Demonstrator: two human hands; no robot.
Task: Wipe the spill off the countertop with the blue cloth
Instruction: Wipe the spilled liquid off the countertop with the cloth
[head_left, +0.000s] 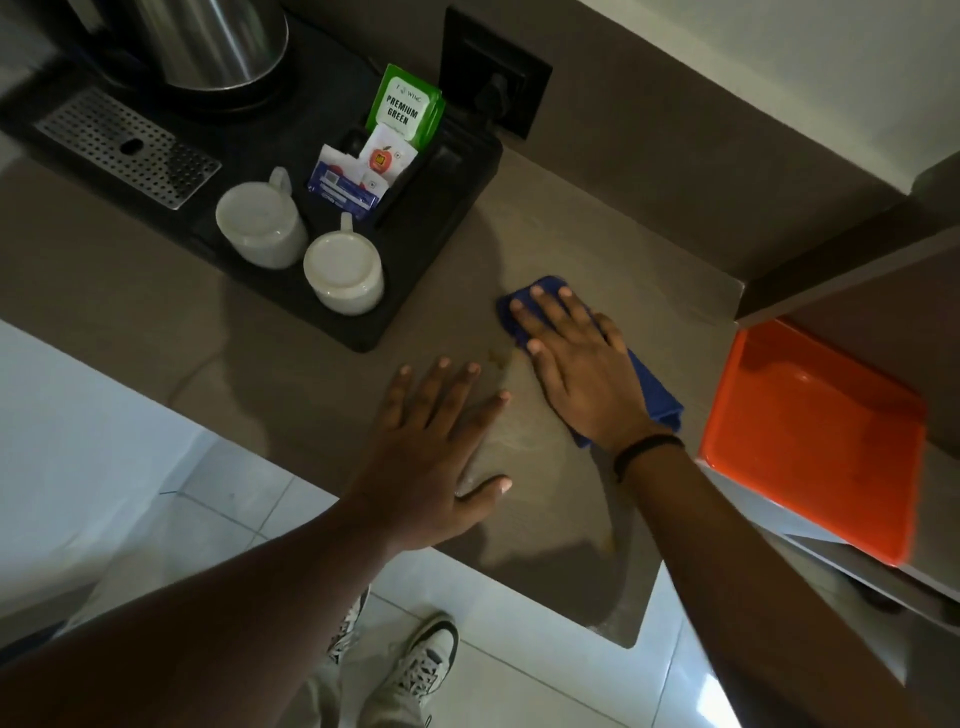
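A folded blue cloth (660, 397) lies on the brown countertop (597, 249), mostly covered by my right hand (576, 369), which presses flat on it with fingers spread. Blue edges show past the fingertips and beside the wrist. My left hand (436, 441) rests palm down on the counter just left of the cloth, fingers apart, holding nothing. A small yellowish spill mark (496, 358) sits between the two hands. Faint wet streaks show near the counter's front edge.
A black tray (415, 306) at the back left holds two upturned white cups (343, 270), tea sachets (402, 106) and a steel kettle (208, 41). An orange bin (810, 441) stands on the right. A wall socket (493, 67) is behind. The tiled floor and my shoes are below.
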